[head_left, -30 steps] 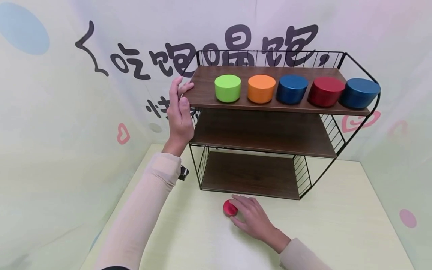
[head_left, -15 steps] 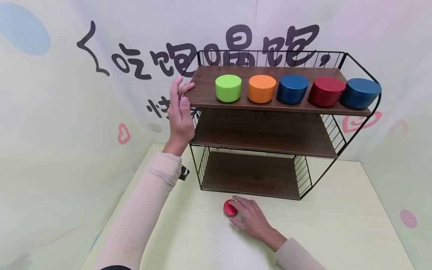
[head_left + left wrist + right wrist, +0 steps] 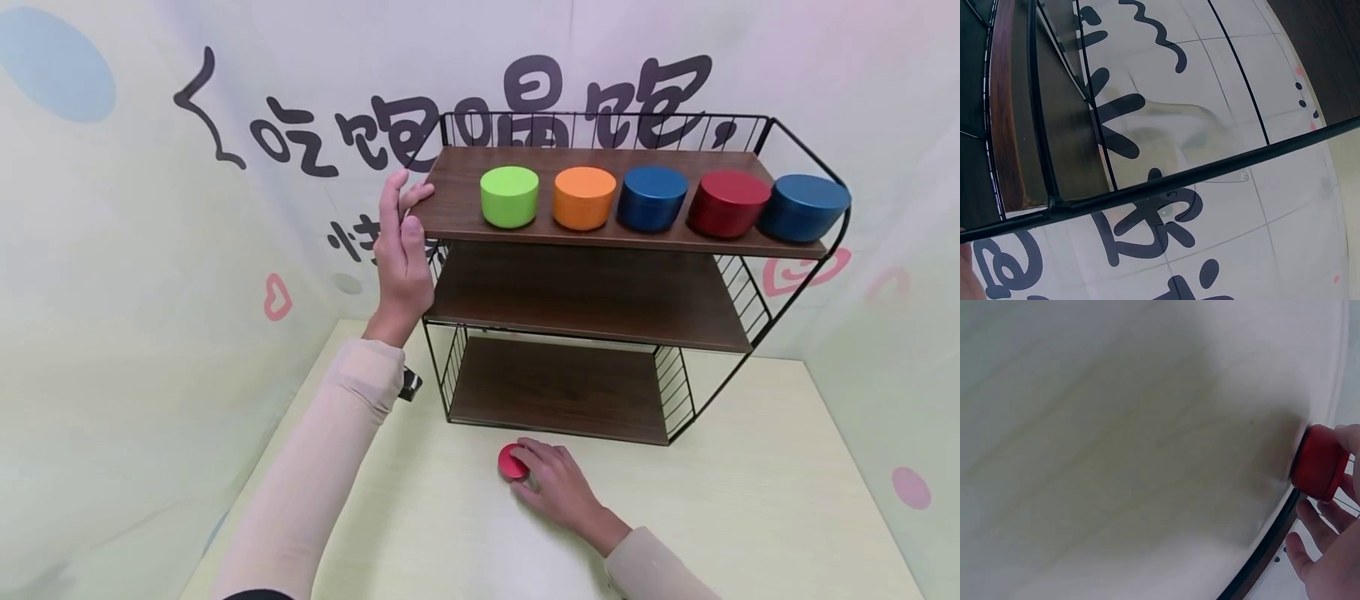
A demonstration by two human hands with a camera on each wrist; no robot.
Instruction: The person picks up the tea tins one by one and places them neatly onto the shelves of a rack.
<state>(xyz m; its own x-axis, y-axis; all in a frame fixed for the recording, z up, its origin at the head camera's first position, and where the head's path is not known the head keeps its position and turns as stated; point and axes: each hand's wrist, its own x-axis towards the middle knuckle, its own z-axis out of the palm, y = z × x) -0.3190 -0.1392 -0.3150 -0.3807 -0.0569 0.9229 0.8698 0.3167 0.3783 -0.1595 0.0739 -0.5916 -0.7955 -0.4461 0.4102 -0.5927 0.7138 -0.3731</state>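
Note:
A black wire rack with three brown wooden shelves [image 3: 592, 292] stands on the pale table. At its upper left corner, my left hand [image 3: 403, 258] holds the side of the frame, thumb toward the front and fingertips over the top shelf. Only a sliver of that hand shows beside the black frame bar [image 3: 1147, 190] in the left wrist view. Down on the table before the rack, my right hand [image 3: 558, 487] grips a small round red tin [image 3: 512, 462]. In the right wrist view, thumb and fingers sit around the red tin [image 3: 1319, 464], which rests on the tabletop.
Along the top shelf stand a green tin [image 3: 509, 197], an orange tin [image 3: 584, 198], a blue tin [image 3: 652, 198], a dark red tin [image 3: 728, 204] and another blue tin [image 3: 802, 208]. A small black object [image 3: 410, 384] lies left of the rack. Printed cloth walls surround the table.
My right forearm has shifted slightly left, with the hand staying at the red tin. The left hand keeps its place on the rack. The tins have not moved.

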